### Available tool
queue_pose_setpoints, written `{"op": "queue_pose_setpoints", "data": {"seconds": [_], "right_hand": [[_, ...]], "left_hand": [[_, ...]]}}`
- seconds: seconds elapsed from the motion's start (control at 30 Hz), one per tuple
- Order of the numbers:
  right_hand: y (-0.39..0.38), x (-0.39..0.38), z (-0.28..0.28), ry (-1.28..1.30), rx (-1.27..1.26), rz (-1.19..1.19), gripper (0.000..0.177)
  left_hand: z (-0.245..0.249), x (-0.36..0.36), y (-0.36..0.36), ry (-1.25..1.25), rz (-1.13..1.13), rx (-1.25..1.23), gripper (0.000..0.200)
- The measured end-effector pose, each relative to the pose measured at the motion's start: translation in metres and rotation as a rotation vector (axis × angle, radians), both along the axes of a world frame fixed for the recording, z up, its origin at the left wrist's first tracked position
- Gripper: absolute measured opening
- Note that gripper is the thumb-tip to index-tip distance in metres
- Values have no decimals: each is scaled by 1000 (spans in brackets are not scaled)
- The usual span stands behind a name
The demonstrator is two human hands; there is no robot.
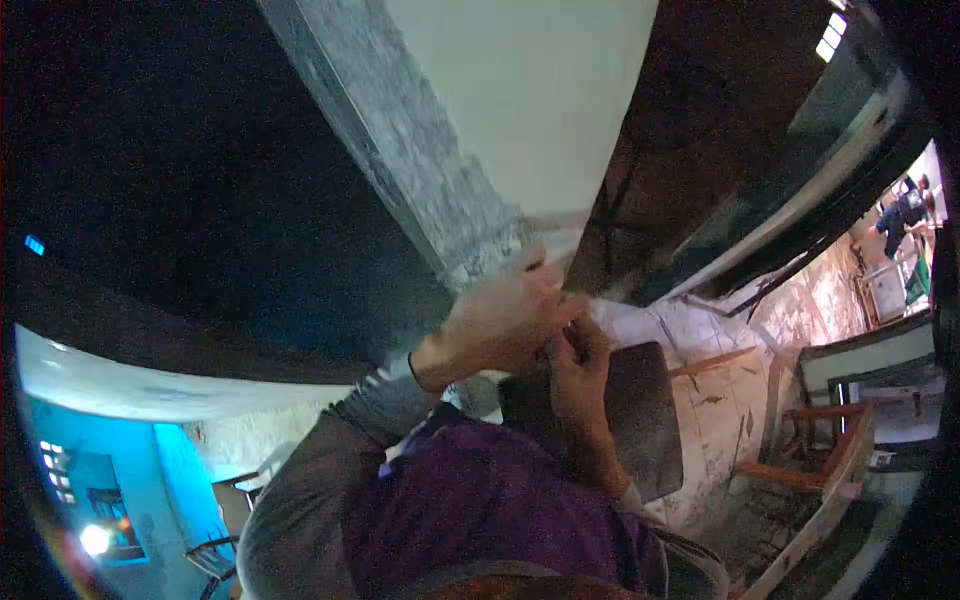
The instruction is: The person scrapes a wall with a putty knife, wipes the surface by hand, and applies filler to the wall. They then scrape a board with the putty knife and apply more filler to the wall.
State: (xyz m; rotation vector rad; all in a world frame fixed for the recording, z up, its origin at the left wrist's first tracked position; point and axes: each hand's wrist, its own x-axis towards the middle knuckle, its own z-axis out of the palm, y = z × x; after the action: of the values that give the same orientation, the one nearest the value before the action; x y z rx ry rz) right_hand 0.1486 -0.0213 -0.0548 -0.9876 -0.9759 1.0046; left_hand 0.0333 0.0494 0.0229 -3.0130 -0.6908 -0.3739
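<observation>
My left hand (500,318), with a dark band at the wrist, is slightly blurred and its fingers curl inward at the foot of a pale pillar (530,100). Close against it, my right hand (582,375) has thumb and fingers bent together in a pinch. Whatever lies between the fingers of the two hands is hidden or too small to name. Along its left side the pillar has a rough, streaky grey strip (415,150); the rest of its face is smooth and cream.
Dark glossy panels (200,200) flank the pillar. Below my hands is a dark, flat rounded-corner piece (645,420) above a stained floor (715,400). A wooden frame (825,450) stands at right. Another person (905,215) is in the far right background.
</observation>
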Motion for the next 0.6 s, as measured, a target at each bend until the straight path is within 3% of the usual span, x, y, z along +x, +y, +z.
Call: {"op": "queue_pose_setpoints", "data": {"seconds": [0.13, 0.23, 0.33, 0.4, 0.5, 0.57, 0.6], "right_hand": [[-2, 5, 20, 3, -74, 41, 3], [-9, 5, 4, 32, -5, 70, 8], [2, 8, -3, -92, -33, -7, 13], [-3, 13, 25, -24, -11, 76, 17], [-7, 11, -1, 42, -94, 101, 17], [5, 12, 3, -21, 7, 96, 16], [5, 11, 4, -73, 63, 86, 16]], "left_hand": [[10, 3, 2, 8, -27, 16, 48], [-7, 2, 3, 15, -42, -105, 36], [-1, 2, 6, -3, -8, 12, 35], [12, 3, 1, -35, -17, -42, 36], [-2, 3, -3, 19, -7, -80, 43], [-8, 1, 8, 95, 24, -50, 51], [3, -2, 9, -8, 38, 30, 43]]}}
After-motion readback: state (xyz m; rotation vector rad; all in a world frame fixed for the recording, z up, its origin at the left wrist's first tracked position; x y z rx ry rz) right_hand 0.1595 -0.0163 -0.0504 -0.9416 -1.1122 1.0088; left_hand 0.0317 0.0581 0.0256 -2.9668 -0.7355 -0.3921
